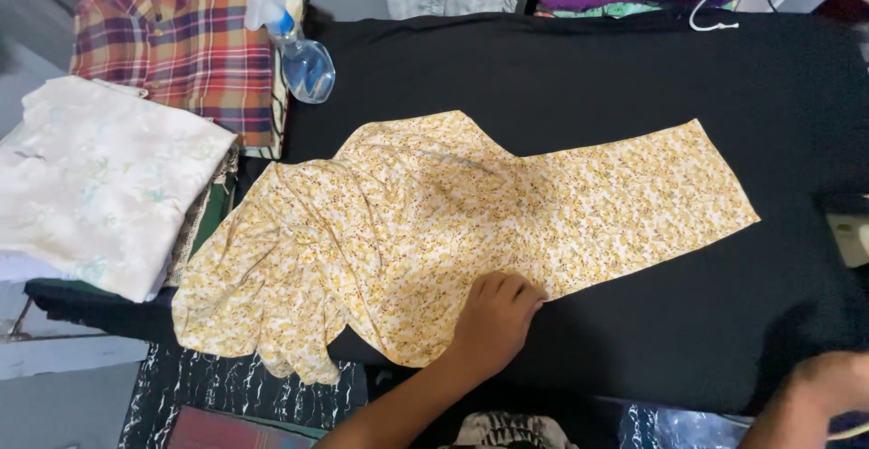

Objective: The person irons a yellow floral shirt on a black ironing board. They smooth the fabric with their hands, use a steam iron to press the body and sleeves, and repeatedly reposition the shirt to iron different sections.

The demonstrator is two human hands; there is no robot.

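Black padded board [588,78] spans the scene, w/ yellow floral garment [453,223] spread flat across its middle, left part bunched and hanging over the near edge. At far left edge, a clear spray bottle [303,55] lies beside stacked folded clothes: plaid shirt [172,42], cream floral fabric [100,177].

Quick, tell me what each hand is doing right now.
Left hand: pressed knuckles-up on the yellow floral garment, fingers curled at its edge.
Right hand: mostly out of frame, cannot tell.
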